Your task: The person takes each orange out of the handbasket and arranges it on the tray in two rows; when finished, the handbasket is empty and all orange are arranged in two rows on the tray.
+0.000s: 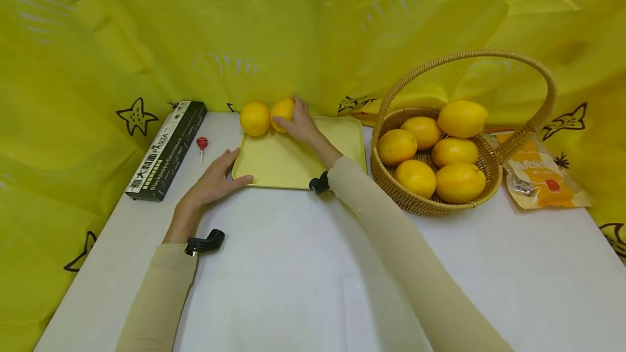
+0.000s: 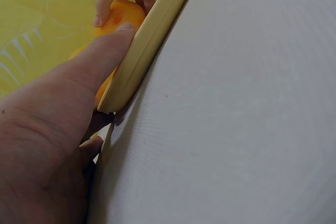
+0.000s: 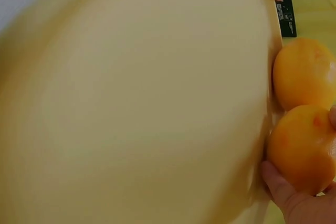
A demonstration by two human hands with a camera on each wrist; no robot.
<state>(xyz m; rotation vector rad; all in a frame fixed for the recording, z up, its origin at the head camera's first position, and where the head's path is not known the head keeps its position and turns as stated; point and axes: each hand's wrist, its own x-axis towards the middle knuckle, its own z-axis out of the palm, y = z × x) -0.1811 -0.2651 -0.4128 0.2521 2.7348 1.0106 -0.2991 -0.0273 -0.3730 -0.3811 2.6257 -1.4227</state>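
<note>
A shallow yellow tray [image 1: 293,162] lies on the table in the head view. Two round oranges sit side by side at its back left corner. My right hand [image 1: 300,121] grips the right-hand orange [image 1: 281,114], thumb on the near side; the right wrist view shows this orange [image 3: 302,148] touching the other orange [image 3: 304,74]. At the tray's front left corner, my left hand [image 1: 215,178] holds the rim. The left wrist view shows the left thumb [image 2: 107,51] over the rim, with the other fingers partly hidden below.
Right of the tray stands a wicker basket [image 1: 425,208] with a tall handle, holding several orange-yellow fruits [image 1: 459,182]. Behind its right side lies an orange snack bag [image 1: 543,173]. A black pasta box [image 1: 168,151] and a red lollipop [image 1: 202,143] lie to the left. A yellow cloth [image 1: 313,31] hangs behind.
</note>
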